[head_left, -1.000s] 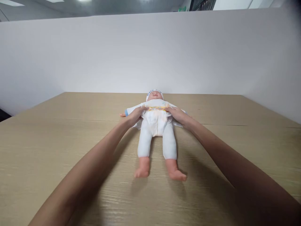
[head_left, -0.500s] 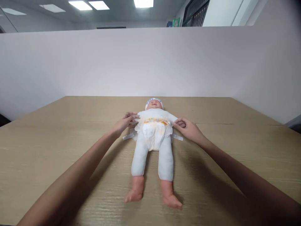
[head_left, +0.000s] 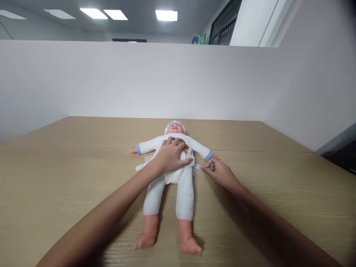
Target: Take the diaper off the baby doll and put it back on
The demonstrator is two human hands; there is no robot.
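A baby doll (head_left: 169,193) in a white suit and cap lies on its back on the wooden table (head_left: 55,178), feet towards me. A white diaper (head_left: 174,176) is around its hips, with a loose tab showing at the doll's left side. My left hand (head_left: 171,155) lies flat on the doll's belly, fingers spread over the diaper front. My right hand (head_left: 218,170) sits beside the doll's hip, below its blue-cuffed arm, and pinches the diaper's right tab (head_left: 197,166) between thumb and fingers.
A white partition wall (head_left: 167,78) stands along the back and right of the table. The table's right edge drops off to a dark gap (head_left: 339,148). Ceiling lights show above the partition.
My left hand has moved from the doll's side onto its belly. My right hand has dropped to the diaper's right tab and pinched it. The doll's arms now show spread out.
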